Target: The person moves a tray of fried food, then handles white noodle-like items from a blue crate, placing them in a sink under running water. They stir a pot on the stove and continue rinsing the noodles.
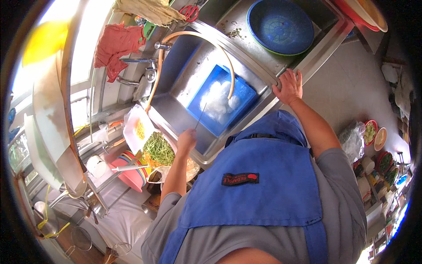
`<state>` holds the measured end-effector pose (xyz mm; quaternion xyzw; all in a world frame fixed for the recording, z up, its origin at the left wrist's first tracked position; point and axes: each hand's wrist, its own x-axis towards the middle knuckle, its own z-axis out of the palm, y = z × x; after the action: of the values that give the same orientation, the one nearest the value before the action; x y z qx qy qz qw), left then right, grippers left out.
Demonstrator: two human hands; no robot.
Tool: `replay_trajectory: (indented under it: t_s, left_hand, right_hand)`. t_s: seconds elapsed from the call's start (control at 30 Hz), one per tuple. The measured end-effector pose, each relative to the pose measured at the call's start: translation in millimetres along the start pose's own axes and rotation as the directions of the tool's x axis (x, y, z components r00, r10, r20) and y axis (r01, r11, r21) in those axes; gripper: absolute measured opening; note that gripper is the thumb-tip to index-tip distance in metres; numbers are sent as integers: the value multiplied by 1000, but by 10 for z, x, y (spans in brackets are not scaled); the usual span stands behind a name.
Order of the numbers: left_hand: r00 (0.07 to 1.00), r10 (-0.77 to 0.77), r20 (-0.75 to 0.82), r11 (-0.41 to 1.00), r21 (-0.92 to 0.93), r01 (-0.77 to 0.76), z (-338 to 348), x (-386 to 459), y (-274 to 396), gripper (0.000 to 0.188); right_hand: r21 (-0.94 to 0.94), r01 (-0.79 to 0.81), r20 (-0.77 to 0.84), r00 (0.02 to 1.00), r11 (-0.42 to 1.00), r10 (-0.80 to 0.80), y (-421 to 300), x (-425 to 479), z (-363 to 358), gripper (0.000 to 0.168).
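Note:
In the head view, my left hand (187,140) is closed around a thin, dark, rod-like tool (200,115) at the sink's near left edge. Its tip points over a blue rectangular plastic tray (201,114) in the steel sink basin (169,110). Inside the tray lies a glossy white mass (216,100); its kind cannot be told. A beige hose (227,54) arches over the basin, its end above the white mass. My right hand (290,86) rests palm down on the sink's steel rim (268,99), near the divider, fingers apart, holding nothing.
A round blue colander (280,26) sits in the second basin near green scraps (234,33). Left of the sink are faucets (151,75), a red cloth (115,46), a white container of yellow shreds (140,128) and cut green vegetables (159,150). Red scissors (189,13) lie at the back.

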<state>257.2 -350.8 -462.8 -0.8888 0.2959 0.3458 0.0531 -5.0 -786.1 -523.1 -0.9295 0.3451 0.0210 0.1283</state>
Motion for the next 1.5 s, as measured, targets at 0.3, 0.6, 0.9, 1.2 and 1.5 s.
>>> replay_trajectory:
  t_s: [0.3, 0.6, 0.9, 1.2, 1.5]
  left_hand:
    - [990, -137, 38, 945, -296, 142, 822, 1018, 252, 29]
    - [928, 23, 371, 955, -282, 89, 159, 734, 883, 28]
    - [997, 42, 64, 961, -275, -23, -190, 523, 252, 30]
    - [973, -174, 155, 738, -633, 233, 539, 1297, 1032, 30]
    - [790, -27, 613, 796, -465, 388, -273, 880, 685, 26]
  right_hand:
    - [-46, -13, 152, 988, 999, 20, -77, 55, -136, 53]
    - [-29, -9, 21, 1000, 1000, 10, -10, 22, 36, 49]
    - [-72, -23, 139, 990, 997, 33, -48, 7, -55, 55]
    - [-61, -11, 38, 999, 998, 13, -10, -12, 20, 50]
    - [-68, -46, 158, 986, 997, 56, -46, -25, -98, 56]
